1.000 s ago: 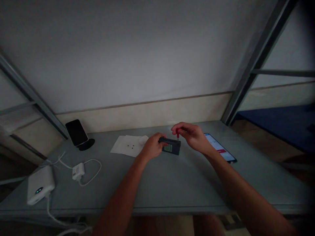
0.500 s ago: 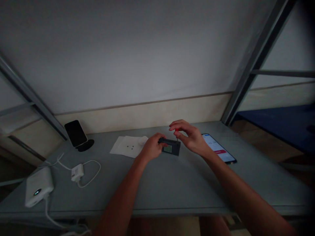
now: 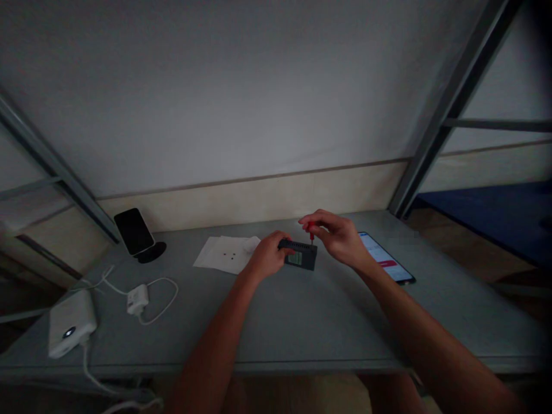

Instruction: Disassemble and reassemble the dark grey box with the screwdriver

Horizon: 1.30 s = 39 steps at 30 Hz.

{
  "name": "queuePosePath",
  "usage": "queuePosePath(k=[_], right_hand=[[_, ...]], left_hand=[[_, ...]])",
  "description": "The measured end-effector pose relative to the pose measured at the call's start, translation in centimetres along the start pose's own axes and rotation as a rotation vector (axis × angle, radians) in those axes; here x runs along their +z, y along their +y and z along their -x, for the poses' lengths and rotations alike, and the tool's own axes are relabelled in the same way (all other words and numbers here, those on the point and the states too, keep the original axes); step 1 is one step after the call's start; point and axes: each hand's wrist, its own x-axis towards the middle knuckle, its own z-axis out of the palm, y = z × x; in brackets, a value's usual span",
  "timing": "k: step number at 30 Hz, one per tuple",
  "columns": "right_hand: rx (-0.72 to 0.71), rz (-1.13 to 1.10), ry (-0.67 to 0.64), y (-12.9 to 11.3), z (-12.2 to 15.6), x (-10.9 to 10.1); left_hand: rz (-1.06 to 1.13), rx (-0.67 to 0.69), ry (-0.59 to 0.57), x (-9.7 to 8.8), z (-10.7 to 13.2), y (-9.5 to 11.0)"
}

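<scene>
My left hand [image 3: 270, 253] grips the left end of a small dark box-shaped device [image 3: 307, 257], which has a row of slots along its top edge and a pale greenish label on its front. Pinched in the fingers of my right hand [image 3: 338, 236] is a small screwdriver with a red handle [image 3: 311, 227]. Its thin shaft points down at the right end of the device's top; whether the tip sits in a screw is too small to tell. Left of the device, white paper sheets [image 3: 215, 253] carry several tiny dark pieces, probably screws.
A lit phone [image 3: 388, 261] lies beyond my right forearm. On the left are a dark-screened phone on a round stand [image 3: 134, 233], a white adapter with a cable [image 3: 138, 299] and a white power bank [image 3: 71, 330]. A wall [image 3: 259, 201] backs the grey table [image 3: 302, 322].
The fingers of my right hand have shifted on the screwdriver, and more of its red handle shows. My left hand keeps its hold on the device. The view has moved slightly.
</scene>
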Motion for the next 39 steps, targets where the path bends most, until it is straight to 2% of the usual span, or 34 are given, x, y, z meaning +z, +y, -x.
queuePosePath(k=[3, 7, 9, 13, 18, 24, 30, 35, 39], right_hand=[[0.051, -0.080, -0.046, 0.14, 0.00, -0.07], [-0.017, 0.003, 0.021, 0.34, -0.11, -0.11], [-0.007, 0.005, 0.032, 0.40, -0.15, -0.20], [0.080, -0.098, -0.047, 0.28, -0.13, -0.47], [-0.009, -0.012, 0.026, 0.23, -0.14, -0.53], [0.050, -0.075, -0.052, 0.29, -0.18, -0.58], [-0.010, -0.014, 0.021, 0.25, -0.24, -0.41], [0.072, -0.135, -0.065, 0.25, -0.07, -0.43], [0.016, -0.048, 0.006, 0.28, -0.11, -0.24]], left_hand=[[0.014, 0.011, -0.007, -0.11, 0.00, 0.12], [0.002, 0.009, -0.016, -0.31, -0.01, 0.36], [-0.009, 0.009, -0.016, -0.37, -0.02, 0.45], [-0.014, 0.009, -0.023, -0.42, -0.07, 0.48], [-0.004, 0.007, -0.025, -0.46, -0.12, 0.47], [-0.016, 0.001, -0.026, -0.44, -0.11, 0.49], [-0.046, -0.009, -0.008, -0.38, -0.02, 0.41], [-0.056, 0.000, -0.022, -0.41, -0.04, 0.40], [-0.058, -0.003, -0.020, -0.39, -0.05, 0.40]])
